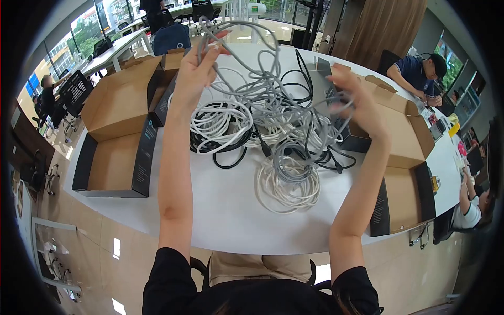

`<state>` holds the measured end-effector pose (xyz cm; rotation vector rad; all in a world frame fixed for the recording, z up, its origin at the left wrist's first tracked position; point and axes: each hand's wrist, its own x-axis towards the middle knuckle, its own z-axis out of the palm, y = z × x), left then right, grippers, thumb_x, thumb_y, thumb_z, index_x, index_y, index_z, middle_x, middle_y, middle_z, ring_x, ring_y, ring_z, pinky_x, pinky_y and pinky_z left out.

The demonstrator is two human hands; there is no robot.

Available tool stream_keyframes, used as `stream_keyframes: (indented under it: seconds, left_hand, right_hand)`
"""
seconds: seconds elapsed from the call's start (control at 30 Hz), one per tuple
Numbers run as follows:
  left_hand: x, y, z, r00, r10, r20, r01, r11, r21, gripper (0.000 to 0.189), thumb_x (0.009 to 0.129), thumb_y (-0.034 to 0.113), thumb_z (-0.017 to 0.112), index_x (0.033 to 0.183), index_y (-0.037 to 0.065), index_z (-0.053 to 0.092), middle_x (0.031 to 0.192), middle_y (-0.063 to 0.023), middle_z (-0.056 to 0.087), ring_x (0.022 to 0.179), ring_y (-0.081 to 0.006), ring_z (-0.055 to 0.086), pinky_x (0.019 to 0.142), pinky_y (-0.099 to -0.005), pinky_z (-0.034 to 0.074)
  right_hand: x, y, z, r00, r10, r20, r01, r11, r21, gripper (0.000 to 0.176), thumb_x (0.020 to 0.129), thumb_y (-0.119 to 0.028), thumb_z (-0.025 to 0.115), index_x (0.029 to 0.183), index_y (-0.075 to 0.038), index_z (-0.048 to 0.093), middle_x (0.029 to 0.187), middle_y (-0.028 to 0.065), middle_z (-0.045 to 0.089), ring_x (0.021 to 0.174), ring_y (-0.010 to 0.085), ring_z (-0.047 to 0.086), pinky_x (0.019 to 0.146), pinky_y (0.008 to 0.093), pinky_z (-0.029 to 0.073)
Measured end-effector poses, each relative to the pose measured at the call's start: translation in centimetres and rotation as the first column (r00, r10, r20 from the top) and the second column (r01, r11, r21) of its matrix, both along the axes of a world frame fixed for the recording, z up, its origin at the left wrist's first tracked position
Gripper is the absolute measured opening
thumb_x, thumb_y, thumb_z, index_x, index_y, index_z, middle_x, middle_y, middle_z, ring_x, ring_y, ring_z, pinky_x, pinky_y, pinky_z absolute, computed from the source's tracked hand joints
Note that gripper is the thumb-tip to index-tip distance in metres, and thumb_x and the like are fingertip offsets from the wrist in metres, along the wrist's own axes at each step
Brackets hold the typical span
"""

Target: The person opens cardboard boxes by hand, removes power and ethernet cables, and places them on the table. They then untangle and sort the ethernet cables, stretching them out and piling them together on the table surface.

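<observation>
Both my hands are raised over a pile of tangled cables. My left hand (pixel 202 65), at the upper left, has its fingers closed round loops of a grey cable (pixel 252 86) that hangs down into the pile. At the right, my right hand (pixel 357 100) is blurred, its fingers apart beside strands of the same grey cable; whether it grips one cannot be told. Beneath lie coiled white cables (pixel 220 126), black cables (pixel 298 79) and a black plug (pixel 265 149). Nearer me, a cream cable coil (pixel 289 194) rests on the white table (pixel 236 220).
Open black cardboard boxes with brown insides stand at the left (pixel 113 165) and right (pixel 407 197), with more behind them. A person in a dark cap (pixel 417 76) sits at the table's far right. Another person (pixel 470 207) is at the right edge.
</observation>
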<state>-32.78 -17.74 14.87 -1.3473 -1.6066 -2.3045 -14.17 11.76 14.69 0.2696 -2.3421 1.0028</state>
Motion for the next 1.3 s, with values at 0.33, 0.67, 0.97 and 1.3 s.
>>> stream_keyframes:
  seconds: [0.33,0.67,0.97,1.3]
  left_hand:
    - [3.8,-0.8,2.3,0.969,-0.224,-0.108,0.243,0.944,0.224,0.03,0.101,0.022,0.037,0.119,0.003,0.053,0.103,-0.0142,0.065,0.042,0.0013,0.028,0.041,-0.0145,0.024]
    - [2.2,-2.5,1.6,0.679,-0.702,-0.216,0.73,0.615,0.296,0.03,0.1,0.026,0.038,0.127,0.016,0.048,0.086,0.0026,0.06,0.041,-0.0011,0.034,0.047,-0.0183,0.026]
    - [-2.6,-6.1,0.9,0.6,-0.765,-0.235,0.684,0.338,0.647,0.028,0.096,0.026,0.048,0.12,0.018,0.06,0.081,0.0162,0.063,0.058,-0.0036,0.034,0.06,-0.0179,0.031]
    - [-8.8,-9.6,-3.9,0.626,-0.779,-0.025,0.297,0.208,0.932,0.027,0.096,0.02,0.044,0.115,0.01,0.061,0.093,0.0067,0.068,0.068,-0.0087,0.045,0.058,-0.0182,0.036]
  right_hand:
    - [-1.9,-1.7,0.2,0.971,0.006,0.237,0.035,0.985,-0.167,0.048,0.082,-0.019,0.068,0.125,-0.002,0.054,0.114,0.0125,0.062,0.106,0.0171,0.058,0.089,0.0317,0.046]
    - [-7.6,-5.5,-4.5,0.939,0.133,0.317,-0.012,0.934,-0.357,0.036,0.079,-0.015,0.071,0.109,0.002,0.061,0.078,0.0011,0.063,0.068,0.0069,0.053,0.06,0.0207,0.039]
    - [-3.3,-1.5,-0.5,0.9,-0.376,-0.218,0.187,0.788,-0.586,0.012,0.083,-0.012,0.066,0.091,-0.002,0.069,0.07,-0.0036,0.058,0.054,0.0003,0.04,0.045,0.0186,0.028]
    - [5.4,9.2,-0.4,0.366,-0.785,-0.5,-0.14,0.485,-0.863,0.013,0.079,0.006,0.066,0.086,-0.001,0.058,0.072,0.0025,0.058,0.051,0.0038,0.048,0.038,0.0153,0.031]
